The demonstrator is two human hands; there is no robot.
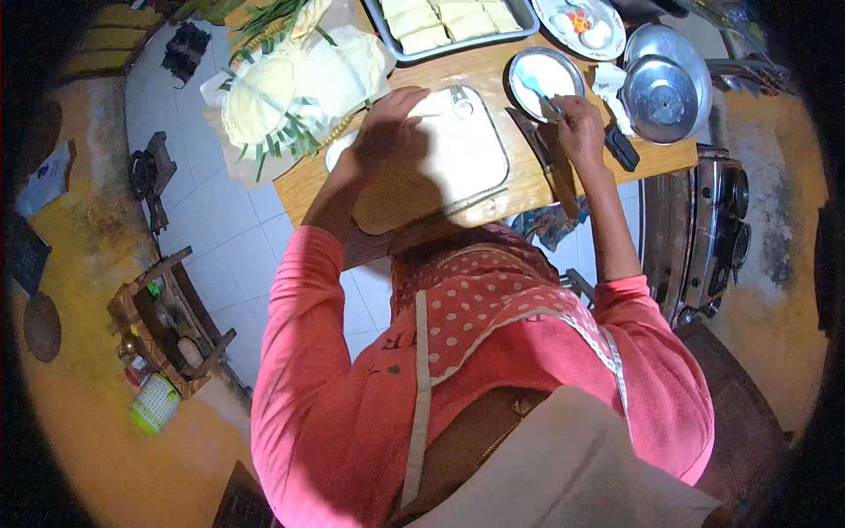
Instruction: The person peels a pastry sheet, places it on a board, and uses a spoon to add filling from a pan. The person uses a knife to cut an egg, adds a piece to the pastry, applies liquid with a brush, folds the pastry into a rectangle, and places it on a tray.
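My left hand (390, 117) is over the left part of a white cutting board (471, 154), its fingers stretched out toward a small pale piece on the board that glare makes hard to tell. My right hand (581, 130) is closed round the handle of a light blue spoon (533, 83). The spoon's head dips into a round bowl (557, 72) with white contents. Between the board and my right hand lies a knife (534, 139) with a dark blade, its handle toward the table's near edge.
A tray (535, 26) of pale folded pieces stands at the back. At left, flat pale sheets (264, 97) lie with green leaf strips. A plate (616, 42) with egg-like items, metal lids (662, 99) and a black object (622, 148) are at right. The wooden table (673, 158) ends near my apron.
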